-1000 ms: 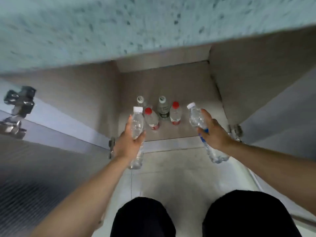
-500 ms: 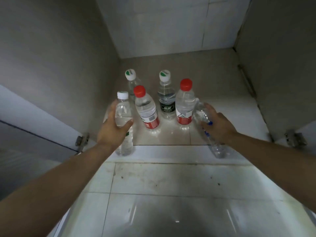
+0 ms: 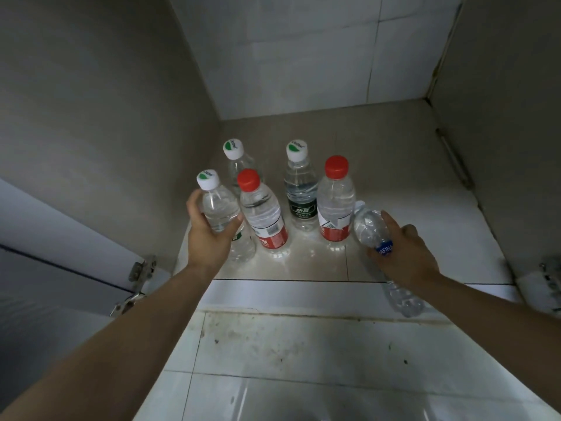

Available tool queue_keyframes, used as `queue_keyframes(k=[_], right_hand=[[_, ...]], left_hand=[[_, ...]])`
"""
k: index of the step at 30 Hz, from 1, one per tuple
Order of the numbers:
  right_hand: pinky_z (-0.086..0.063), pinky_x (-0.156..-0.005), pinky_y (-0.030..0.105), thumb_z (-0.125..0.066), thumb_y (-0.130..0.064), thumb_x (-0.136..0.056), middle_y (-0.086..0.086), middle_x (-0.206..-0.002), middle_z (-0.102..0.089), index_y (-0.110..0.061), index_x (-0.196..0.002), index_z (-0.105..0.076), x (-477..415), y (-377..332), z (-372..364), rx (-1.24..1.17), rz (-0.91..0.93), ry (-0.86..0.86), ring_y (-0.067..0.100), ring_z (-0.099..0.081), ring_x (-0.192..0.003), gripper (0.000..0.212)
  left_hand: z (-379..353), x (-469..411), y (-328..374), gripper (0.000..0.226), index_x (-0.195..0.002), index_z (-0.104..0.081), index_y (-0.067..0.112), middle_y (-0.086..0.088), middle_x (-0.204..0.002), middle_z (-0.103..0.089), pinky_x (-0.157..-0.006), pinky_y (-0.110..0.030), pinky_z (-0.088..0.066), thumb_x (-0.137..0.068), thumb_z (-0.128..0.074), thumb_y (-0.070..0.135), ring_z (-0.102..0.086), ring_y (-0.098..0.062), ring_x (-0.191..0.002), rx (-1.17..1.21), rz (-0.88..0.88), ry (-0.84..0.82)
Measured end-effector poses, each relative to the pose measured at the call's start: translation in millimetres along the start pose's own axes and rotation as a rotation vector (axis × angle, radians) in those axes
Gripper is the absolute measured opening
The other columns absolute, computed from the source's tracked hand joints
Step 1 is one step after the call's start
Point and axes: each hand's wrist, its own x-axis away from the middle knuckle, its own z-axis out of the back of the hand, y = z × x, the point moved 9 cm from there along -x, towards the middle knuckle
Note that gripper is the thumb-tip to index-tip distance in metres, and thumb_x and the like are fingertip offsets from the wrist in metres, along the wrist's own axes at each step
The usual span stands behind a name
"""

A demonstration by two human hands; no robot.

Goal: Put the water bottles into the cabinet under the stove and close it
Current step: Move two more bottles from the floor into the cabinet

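Six water bottles on show, and two hands at work. At centre left, the left hand [image 3: 209, 235] was wrapped round the hand-held white-capped bottle [image 3: 218, 208], fingers curled behind and thumb across the front. It held the bottle upright at the front-left of the cabinet floor [image 3: 394, 165]; whether the base touched the tile was hard to call.

Four stood there on their own: the back-left bottle [image 3: 243, 165], the left red-capped bottle [image 3: 261, 214] just in front of it, the dark-labelled bottle [image 3: 300, 189] at centre, and the right red-capped bottle [image 3: 335, 205] beside that. The sixth, the blue-labelled bottle [image 3: 368, 227], was clamped in the right hand [image 3: 406, 250] at centre right. It was tilted, its cap just beside the right red-capped bottle and its base out over the cabinet's front lip.

The caps tallied three white with a green mark, two red and one pale.

The open door [image 3: 60, 226] ran along the left edge, with the left hinge [image 3: 141, 270] below it. The standing four crowded left of centre, and bare tile showed across the right half up to the right wall [image 3: 501, 117]. A right hinge [image 3: 549, 276] sat at the right edge, and the kitchen floor tiles [image 3: 303, 344] filled the bottom.

Every bottle was clear plastic. The red-capped pair wore red labels, and the blue band showed white letters.
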Motion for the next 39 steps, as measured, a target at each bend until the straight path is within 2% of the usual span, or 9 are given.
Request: queue_keyframes(k=[3,7,10,13,19,26,34,37,39], right_hand=[[-0.047,-0.076,0.036,-0.062,-0.04,-0.081,0.013,-0.112,-0.047,-0.034,-0.145,-0.012,-1,5,-2,0.018,-0.036,-0.038,0.03,-0.054,-0.097,0.081],[-0.046,-0.078,0.035,-0.066,-0.035,-0.081,0.012,-0.115,-0.055,-0.034,-0.144,-0.02,-3,3,2,-0.095,-0.032,-0.024,0.029,-0.056,-0.1,0.078],[-0.047,-0.09,0.037,-0.071,-0.029,-0.078,0.008,-0.126,-0.056,-0.029,-0.144,-0.025,-3,-4,15,-0.242,0.037,0.038,0.028,-0.055,-0.112,0.08],[-0.049,-0.094,0.041,-0.075,-0.031,-0.073,-0.001,-0.129,-0.056,-0.029,-0.14,-0.031,-3,-20,37,-0.356,0.128,0.113,0.022,-0.056,-0.115,0.08],[-0.043,-0.084,0.018,-0.079,-0.018,-0.071,-0.005,-0.128,-0.053,-0.022,-0.137,-0.036,5,-41,75,-0.505,0.19,0.244,0.006,-0.048,-0.105,0.078],[-0.047,-0.085,0.024,-0.081,-0.012,-0.066,-0.005,-0.124,-0.051,-0.016,-0.133,-0.033,18,-27,85,-0.586,0.198,0.261,0.012,-0.051,-0.107,0.082],[-0.045,-0.075,0.006,-0.082,-0.011,-0.066,-0.026,-0.109,-0.047,-0.024,-0.13,-0.038,30,-35,86,-0.597,0.255,0.198,-0.012,-0.051,-0.095,0.079],[-0.049,-0.076,0.008,-0.083,-0.01,-0.065,-0.031,-0.106,-0.048,-0.025,-0.128,-0.037,30,-34,84,-0.596,0.243,0.182,-0.019,-0.05,-0.096,0.079],[-0.05,-0.083,0.017,-0.083,-0.01,-0.065,-0.028,-0.106,-0.05,-0.025,-0.127,-0.035,32,-32,82,-0.576,0.229,0.175,-0.01,-0.055,-0.097,0.08]], left_hand=[[-1,3,-2,0.08,-0.136,-0.026,0.029,0.034,-0.108,-0.049,-0.095,-0.048,-0.048,-0.075,-0.075,0.011,-0.057,-0.016,-0.105,0.011,-0.001,0.013],[-3,13,-9,0.084,-0.136,-0.022,0.036,0.007,-0.125,-0.052,-0.099,-0.048,-0.045,-0.075,-0.076,0.014,-0.054,-0.019,-0.114,0.026,0.004,-0.022],[-1,19,-11,0.085,-0.133,-0.025,0.042,0.002,-0.134,-0.046,-0.104,-0.047,-0.041,-0.072,-0.078,0.015,-0.048,-0.019,-0.123,0.022,-0.019,-0.007],[2,18,-11,0.085,-0.134,-0.027,0.036,0.003,-0.131,-0.048,-0.103,-0.044,-0.042,-0.071,-0.079,0.013,-0.05,-0.018,-0.12,0.036,-0.011,0.007],[5,15,-7,0.08,-0.132,-0.031,0.024,0.005,-0.119,-0.052,-0.094,-0.032,-0.045,-0.07,-0.079,0.009,-0.054,-0.014,-0.107,-0.001,0.005,-0.024],[19,7,-2,0.066,-0.125,-0.044,0.016,0.004,-0.115,-0.058,-0.087,-0.026,-0.043,-0.069,-0.08,0.014,-0.056,-0.016,-0.105,-0.121,0.049,-0.098],[24,2,22,0.054,-0.122,-0.049,0.011,0.003,-0.111,-0.057,-0.084,-0.027,-0.038,-0.076,-0.075,0.02,-0.055,-0.017,-0.099,-0.304,0.008,-0.141],[26,5,34,0.051,-0.121,-0.047,0.01,0.004,-0.105,-0.052,-0.08,-0.026,-0.035,-0.078,-0.073,0.016,-0.051,-0.017,-0.094,-0.376,-0.019,-0.139],[30,6,41,0.053,-0.122,-0.045,0.011,0.003,-0.107,-0.054,-0.079,-0.028,-0.038,-0.077,-0.073,0.017,-0.054,-0.019,-0.096,-0.395,-0.05,-0.152]])
